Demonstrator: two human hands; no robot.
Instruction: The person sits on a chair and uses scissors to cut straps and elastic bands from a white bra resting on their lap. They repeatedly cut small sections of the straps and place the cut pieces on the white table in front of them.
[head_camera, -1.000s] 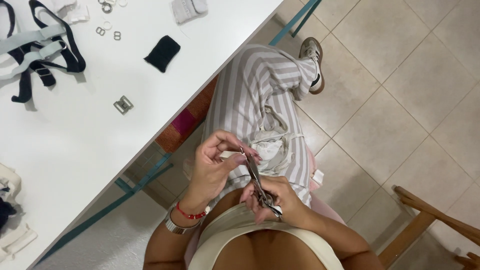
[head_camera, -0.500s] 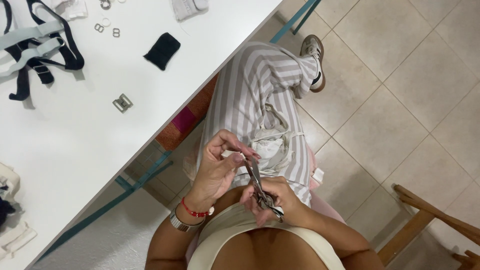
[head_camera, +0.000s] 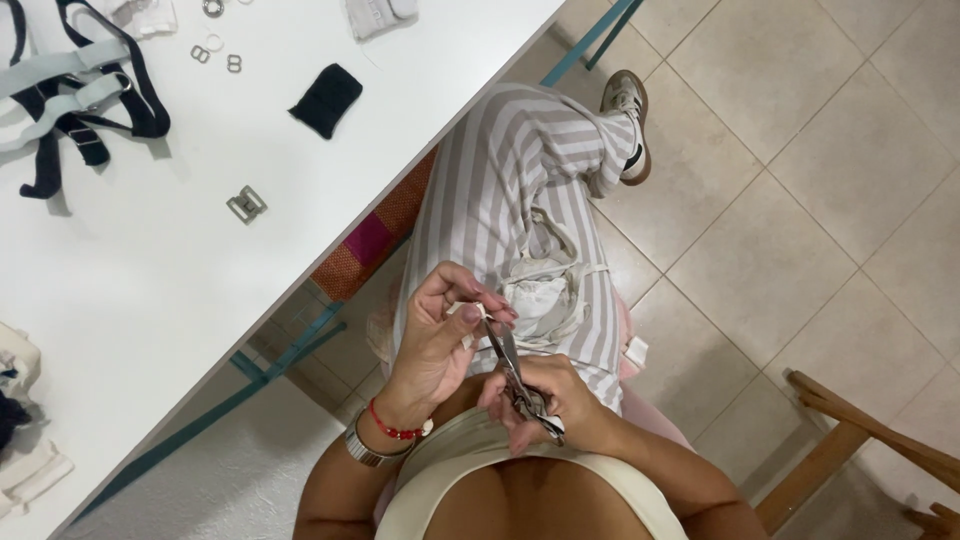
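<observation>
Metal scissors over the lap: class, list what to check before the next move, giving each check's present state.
1. Right hand grips the metal scissors by the handles: ok.
2. Left hand pinches the small white strip at the blade tip: ok.
3. Left fingertips off the blades: not ok, they touch.
4. Blades open: cannot tell.
5. White fabric bundle resting on the striped trousers: ok.

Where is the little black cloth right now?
In the head view, the black cloth lies on the white table, upper left, between the small metal rings and the table's edge, above a metal buckle.
</observation>
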